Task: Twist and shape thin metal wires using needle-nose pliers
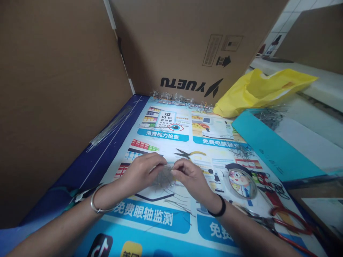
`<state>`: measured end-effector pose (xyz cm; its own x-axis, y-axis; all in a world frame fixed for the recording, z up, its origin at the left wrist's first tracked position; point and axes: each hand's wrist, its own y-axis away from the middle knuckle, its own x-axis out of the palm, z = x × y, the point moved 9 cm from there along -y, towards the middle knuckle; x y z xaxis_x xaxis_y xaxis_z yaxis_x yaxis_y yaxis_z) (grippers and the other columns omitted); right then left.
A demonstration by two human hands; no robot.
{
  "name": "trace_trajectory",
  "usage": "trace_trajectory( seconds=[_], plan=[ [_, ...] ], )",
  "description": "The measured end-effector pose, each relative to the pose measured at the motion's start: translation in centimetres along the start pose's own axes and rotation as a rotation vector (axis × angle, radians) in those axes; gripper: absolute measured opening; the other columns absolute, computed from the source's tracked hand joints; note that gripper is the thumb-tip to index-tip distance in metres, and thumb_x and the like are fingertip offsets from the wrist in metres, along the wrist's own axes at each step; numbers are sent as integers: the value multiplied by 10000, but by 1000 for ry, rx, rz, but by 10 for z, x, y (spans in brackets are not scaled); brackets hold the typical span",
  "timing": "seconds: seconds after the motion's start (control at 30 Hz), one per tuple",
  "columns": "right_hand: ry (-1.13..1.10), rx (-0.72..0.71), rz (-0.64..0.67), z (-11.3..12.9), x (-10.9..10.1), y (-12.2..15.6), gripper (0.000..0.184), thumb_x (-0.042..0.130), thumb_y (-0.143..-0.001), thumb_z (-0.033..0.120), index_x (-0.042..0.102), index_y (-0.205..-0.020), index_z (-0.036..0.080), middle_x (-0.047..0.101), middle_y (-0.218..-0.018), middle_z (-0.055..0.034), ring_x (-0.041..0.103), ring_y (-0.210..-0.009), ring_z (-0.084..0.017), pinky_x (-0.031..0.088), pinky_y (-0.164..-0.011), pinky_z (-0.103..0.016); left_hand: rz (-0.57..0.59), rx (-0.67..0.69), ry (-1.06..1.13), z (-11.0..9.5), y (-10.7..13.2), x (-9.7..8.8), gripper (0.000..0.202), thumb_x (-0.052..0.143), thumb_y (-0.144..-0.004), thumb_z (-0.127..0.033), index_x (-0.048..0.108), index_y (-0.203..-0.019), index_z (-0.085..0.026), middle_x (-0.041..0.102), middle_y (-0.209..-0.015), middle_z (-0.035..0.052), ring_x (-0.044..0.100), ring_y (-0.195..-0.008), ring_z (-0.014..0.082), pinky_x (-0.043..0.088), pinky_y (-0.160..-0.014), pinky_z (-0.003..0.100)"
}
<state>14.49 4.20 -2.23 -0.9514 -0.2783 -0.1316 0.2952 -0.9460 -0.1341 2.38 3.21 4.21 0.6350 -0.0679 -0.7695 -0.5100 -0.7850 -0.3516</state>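
Note:
My left hand (148, 167) and my right hand (191, 176) meet over the middle of the printed sheet, their fingertips almost touching. Both are closed in a pinch on thin metal wire (168, 165), a fine strand of which shows between the fingertips. Below them lies a tangle of bent wire (164, 180), partly hidden by my fingers. Loose straight wire pieces (178, 206) are strewn nearer to me. Just beyond my hands rest yellow-handled pliers (189, 154), jaws pointing left.
Cardboard panels (187, 46) wall the left and back. Wire bundles (174, 96) line the back edge; long wires (109, 128) lie left. Rightward are a tape roll (229, 184), red-handled scissors (291, 223), a teal box flap (276, 142) and a yellow bag (241, 94).

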Motion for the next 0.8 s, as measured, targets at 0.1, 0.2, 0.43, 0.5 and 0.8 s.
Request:
trace_trajectory(
  seconds=[0.1, 0.2, 0.43, 0.5, 0.8],
  plan=[
    [-85, 47, 23, -6, 3, 1, 108, 618, -767, 283, 550, -785, 201, 529, -713, 16, 497, -635, -114, 410, -580, -240, -27, -16, 8, 1, -1, -4, 89, 520, -842, -137, 592, -871, -180, 633, -797, 4, 583, -750, 118, 444, -670, 229],
    [-146, 80, 46, -9, 6, 1, 128, 629, -760, 288, 545, -794, 197, 529, -729, 14, 493, -641, -112, 406, -582, -239, -37, -35, 17, 1, -2, -6, 96, 521, -834, -118, 589, -853, -182, 639, -802, 2, 583, -752, 113, 443, -675, 221],
    [-136, 74, 92, -5, 7, 1, 109, 577, -799, 284, 520, -783, 193, 494, -707, 22, 458, -624, -102, 381, -573, -231, -10, -59, 38, 3, -2, -4, 116, 508, -823, -107, 595, -851, -180, 645, -794, 6, 587, -732, 115, 450, -658, 226],
    [-84, 59, 79, -2, 6, 1, 105, 563, -805, 283, 515, -775, 195, 492, -712, 19, 458, -633, -106, 381, -578, -232, 7, -61, 39, 3, -2, -3, 122, 503, -823, -108, 598, -855, -179, 645, -796, 10, 590, -741, 120, 451, -659, 232],
    [-126, 101, -1, -7, 3, 3, 83, 568, -780, 241, 499, -804, 202, 491, -681, 37, 461, -572, -89, 387, -519, -214, 46, -70, 62, 5, -2, 2, 147, 477, -839, -112, 604, -870, -180, 650, -811, 14, 591, -751, 127, 455, -662, 237]
  ],
)
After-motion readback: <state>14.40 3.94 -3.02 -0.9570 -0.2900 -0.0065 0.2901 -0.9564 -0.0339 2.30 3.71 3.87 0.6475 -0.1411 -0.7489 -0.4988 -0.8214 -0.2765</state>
